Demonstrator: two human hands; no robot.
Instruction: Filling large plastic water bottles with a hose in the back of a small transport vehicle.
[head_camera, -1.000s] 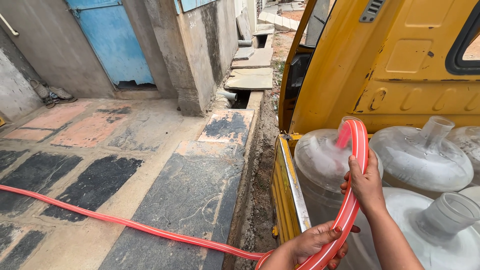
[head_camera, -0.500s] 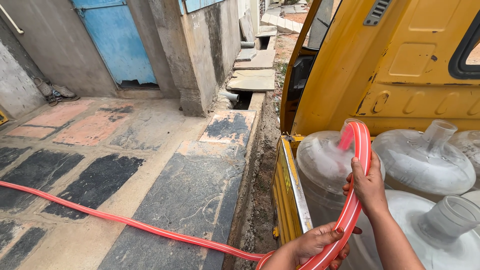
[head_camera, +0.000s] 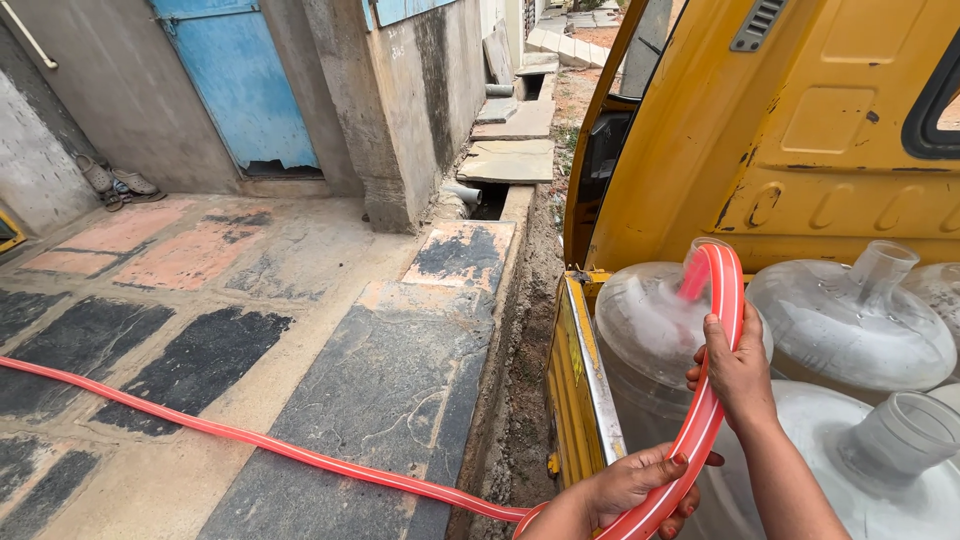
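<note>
hose (head_camera: 300, 452) cut off left, jugs (head_camera: 900, 470) cropped right

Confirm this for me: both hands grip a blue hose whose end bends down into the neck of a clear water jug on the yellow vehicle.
Not quite: the hose is red-orange, not blue, as the head view shows. The rest holds: left hand and right hand grip it, and its end bends into the clear jug on the yellow vehicle.

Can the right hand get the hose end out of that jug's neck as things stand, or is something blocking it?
Probably yes. The right hand already grips the red hose just below its bend into the clear jug, with open space above the neck. The left hand holds the hose lower down.
</note>
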